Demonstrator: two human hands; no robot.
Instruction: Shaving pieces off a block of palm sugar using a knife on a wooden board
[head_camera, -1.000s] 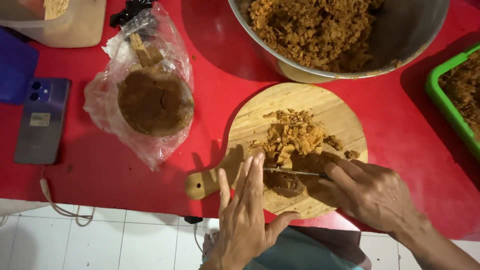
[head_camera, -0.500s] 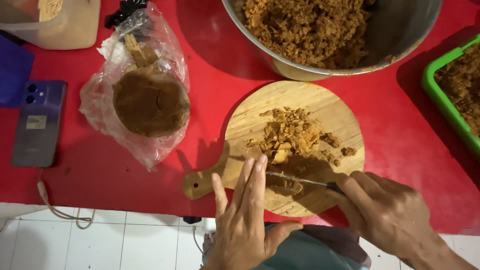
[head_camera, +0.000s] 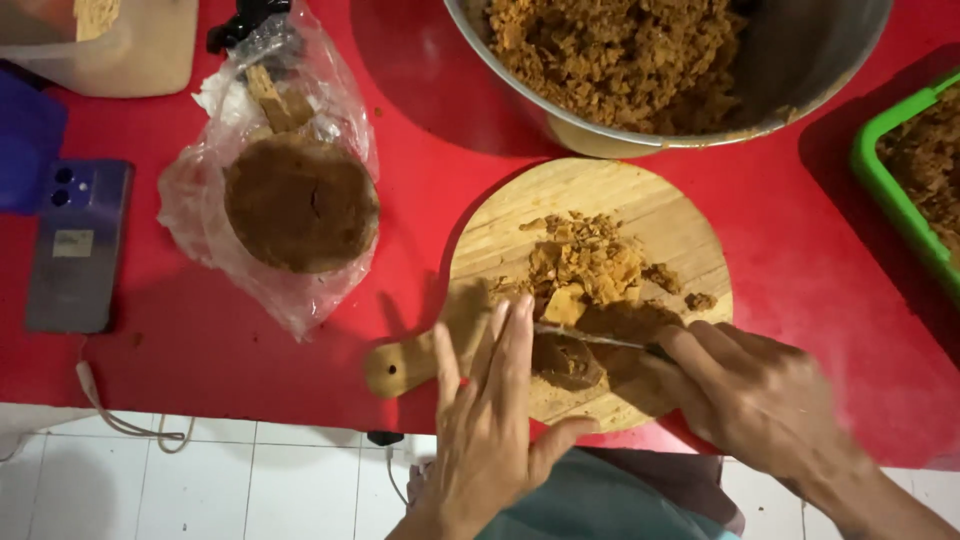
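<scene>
A round wooden cutting board (head_camera: 660, 215) with a short handle lies on the red table. Chopped brown sugar pieces (head_camera: 585, 260) are piled in its middle, and a dark brown block (head_camera: 570, 362) sits at its near edge. My right hand (head_camera: 750, 395) grips a knife (head_camera: 590, 337) whose blade lies across the block. My left hand (head_camera: 490, 420) is flat with fingers spread, pressing down on the blade's back near its tip.
A large metal bowl (head_camera: 810, 70) of chopped brown sugar stands behind the board. A clear plastic bag (head_camera: 300, 200) with a round brown cake lies at left, next to a phone (head_camera: 75, 245). A green tray (head_camera: 885, 180) is at right. A cable (head_camera: 120, 415) hangs off the front edge.
The knife and both hands have shifted slightly toward the near edge of the board, with the blade now lower on the dark block. The view has drifted a little.
</scene>
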